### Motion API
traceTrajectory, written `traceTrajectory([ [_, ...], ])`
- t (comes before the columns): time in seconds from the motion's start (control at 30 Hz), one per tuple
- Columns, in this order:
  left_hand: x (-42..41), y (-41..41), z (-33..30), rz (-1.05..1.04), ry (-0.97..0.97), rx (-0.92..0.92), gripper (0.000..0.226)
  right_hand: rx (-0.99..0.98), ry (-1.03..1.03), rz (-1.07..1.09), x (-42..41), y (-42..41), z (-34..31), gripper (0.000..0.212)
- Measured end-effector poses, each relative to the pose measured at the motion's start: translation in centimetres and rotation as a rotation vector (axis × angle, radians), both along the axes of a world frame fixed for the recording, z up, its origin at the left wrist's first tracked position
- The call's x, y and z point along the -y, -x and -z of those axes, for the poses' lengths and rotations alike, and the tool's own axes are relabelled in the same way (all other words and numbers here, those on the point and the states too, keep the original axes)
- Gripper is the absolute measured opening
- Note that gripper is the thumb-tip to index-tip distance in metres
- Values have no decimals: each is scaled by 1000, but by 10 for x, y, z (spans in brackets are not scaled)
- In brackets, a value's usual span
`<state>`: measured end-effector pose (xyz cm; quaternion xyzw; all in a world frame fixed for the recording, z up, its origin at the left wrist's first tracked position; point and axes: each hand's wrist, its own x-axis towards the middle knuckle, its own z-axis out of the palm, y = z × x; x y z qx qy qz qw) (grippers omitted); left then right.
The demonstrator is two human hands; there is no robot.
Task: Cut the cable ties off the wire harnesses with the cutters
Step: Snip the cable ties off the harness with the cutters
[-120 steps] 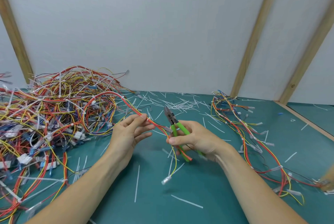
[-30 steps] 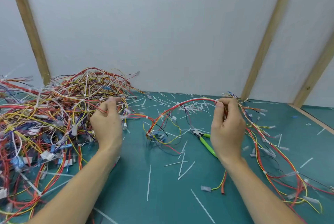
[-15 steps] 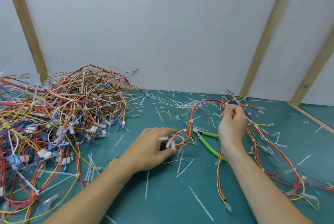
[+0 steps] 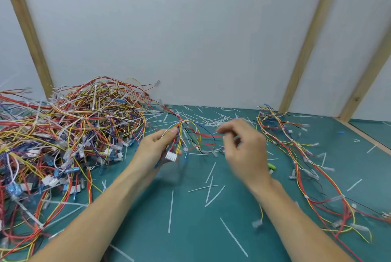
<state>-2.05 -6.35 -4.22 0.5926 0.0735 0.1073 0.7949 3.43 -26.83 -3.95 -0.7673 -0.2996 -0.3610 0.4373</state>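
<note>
On the bench: a green mat (image 4: pixel 190 240) under my two bare arms, a white wall behind.
Left hand: my left hand (image 4: pixel 156 149) pinches a fresh wire harness (image 4: pixel 186 134) between thumb and fingers, its coloured wires fanning upward and a white connector (image 4: pixel 171 156) hanging by my palm.
Right hand: my right hand (image 4: pixel 243 147) hovers just beside the harness, blurred, fingers loosely curled and gripping nothing that I can make out.
Cutters: the cutters (image 4: pixel 272 166) lie on the mat behind my right hand; only a green handle tip shows.
Uncut pile: a tall tangle of harnesses (image 4: pixel 69 134) sits at my left, white ties visible on it.
Finished pile: a looser run of harnesses (image 4: pixel 306 166) trails down my right.
Offcuts: snipped tie tails (image 4: pixel 211 187) litter the mat.
Risk, tangle: the fresh harness trails toward the big tangle, so lifting it could drag others along.
Risk, tool: reaching blind for the hidden cutters, I might snag loose wires.
Risk, cut: thin wires press close to each tie, so careless blades could nick insulation.
Containers: none in view; everything lies loose on the mat.
</note>
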Motion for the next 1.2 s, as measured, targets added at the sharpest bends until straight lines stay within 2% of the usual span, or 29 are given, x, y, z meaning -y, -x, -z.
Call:
traceTrajectory([
  [0.07, -2, 0, 0, 42, 92, -33, 17, -141, 149, -142, -12, 9, 7, 25],
  [0.17, -5, 2, 2, 140, 191, -42, 23, -359, 359, -215, -17, 10, 23, 31],
  [0.23, -7, 2, 3, 267, 294, -23, 33, -428, 357, -185, -16, 6, 29, 37],
  [0.33, -14, 1, 0, 478, 410, 40, 61, -411, 150, -150, -15, 1, 24, 6],
  [0.43, -19, 0, -3, 432, 451, 128, 62, -474, -137, -143, -10, -4, 13, 22],
  [0.53, -22, 1, -2, 241, 468, 169, 51, -697, -430, -230, -7, -10, 2, 30],
  [0.6, -20, -1, -2, 98, 292, 170, 46, -891, -637, -341, -6, -11, -2, 35],
  [0.73, -5, -3, 4, -279, -431, 162, 43, -1072, -931, -533, -1, -13, -4, 41],
  [0.8, 1, -3, 14, -341, -763, 172, 38, -1098, -984, -570, 2, -15, -6, 41],
  [0.87, 1, -3, 22, -270, -968, 104, 43, -1119, -1014, -590, 5, -15, -8, 40],
  [0.93, 1, -1, 27, -128, -1081, 42, 48, -1144, -1039, -605, 7, -16, -9, 39],
  [1.0, 4, 2, 26, -38, -1177, 15, 45, -1167, -1058, -628, 8, -17, -10, 39],
  [1.13, 7, 3, 22, 196, -1048, -35, 35, -1186, -1099, -642, 12, -18, -10, 38],
  [1.2, 12, 5, 22, 276, -964, 2, 34, -1193, -1114, -645, 14, -19, -10, 33],
])
